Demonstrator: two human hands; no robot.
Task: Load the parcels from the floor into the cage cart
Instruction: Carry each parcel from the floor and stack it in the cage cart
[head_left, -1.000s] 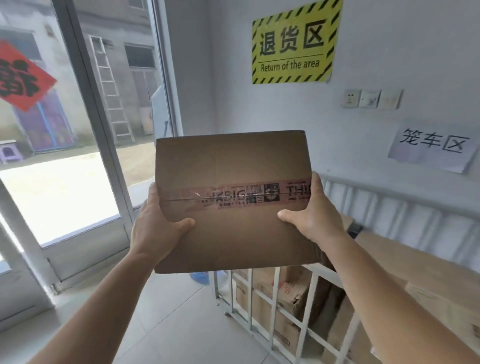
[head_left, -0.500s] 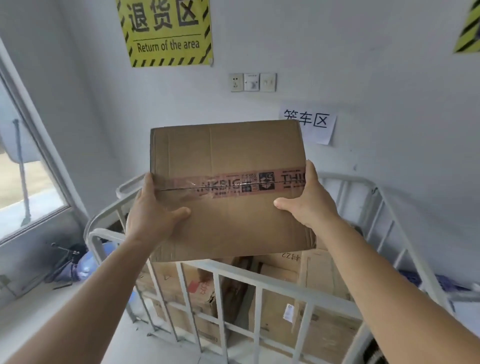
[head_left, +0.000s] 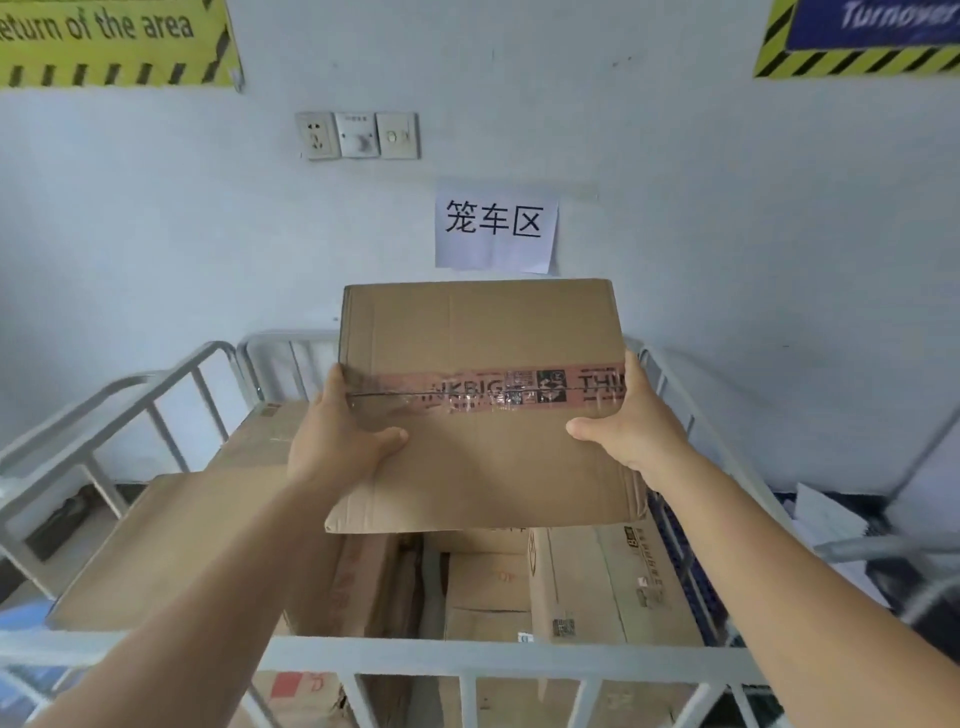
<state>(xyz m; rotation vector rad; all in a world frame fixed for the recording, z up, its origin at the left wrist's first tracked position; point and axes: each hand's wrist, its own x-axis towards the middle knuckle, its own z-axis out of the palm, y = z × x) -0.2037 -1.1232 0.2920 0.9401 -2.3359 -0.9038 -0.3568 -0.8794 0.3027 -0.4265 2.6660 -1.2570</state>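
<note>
Both hands, left hand and right hand, grip a taped brown cardboard parcel above the white metal cage cart; uneven release risks tipping onto the stacked boxes.

Both arms reach forward, left hand and right hand clamped (thumbs on top).

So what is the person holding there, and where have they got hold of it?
A taped cardboard box, gripped by its two side edges: left hand on the left edge, right hand on the right.

matt cardboard parcel (glossy tape), painted metal cage cart
</note>
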